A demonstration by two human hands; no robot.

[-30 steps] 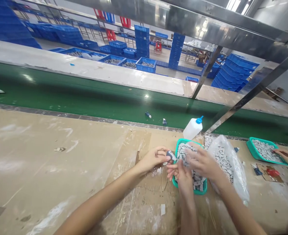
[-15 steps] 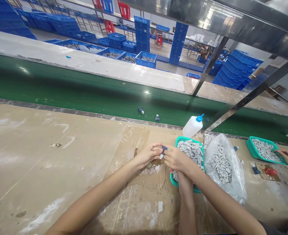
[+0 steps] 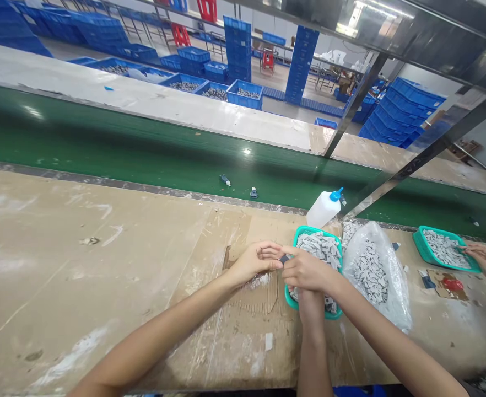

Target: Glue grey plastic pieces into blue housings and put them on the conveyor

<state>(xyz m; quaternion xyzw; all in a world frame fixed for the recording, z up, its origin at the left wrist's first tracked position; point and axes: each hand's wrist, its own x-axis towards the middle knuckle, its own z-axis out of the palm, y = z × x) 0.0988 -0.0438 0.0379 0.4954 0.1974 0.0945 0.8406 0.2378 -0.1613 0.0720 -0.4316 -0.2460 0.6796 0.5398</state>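
My left hand (image 3: 256,262) reaches in from the lower left, its fingertips and thumb pinched at a small dark blue piece (image 3: 284,259). A co-worker's hand (image 3: 309,271), from the right, touches the same piece. Beneath that hand, my right hand (image 3: 296,292) comes up from the bottom; its fingers are mostly hidden, so I cannot tell what they hold. Both lie over the near left rim of a teal basket (image 3: 340,264) filled with small light grey pieces (image 3: 320,245). Worn cardboard (image 3: 253,306) lies under my left hand.
A white bottle with a blue nozzle (image 3: 323,209) stands behind the basket. To its right lie a clear bag (image 3: 400,298) of grey pieces and another teal basket (image 3: 422,242), with a co-worker's hand (image 3: 485,258). A green conveyor belt (image 3: 144,160) carries small dark parts (image 3: 225,180). Metal posts (image 3: 352,107) rise behind.
The dark blue piece has shifted slightly right, and less of it shows between the hands. My left fingers are straighter. The parts on the belt have moved left. The view has shifted slightly.
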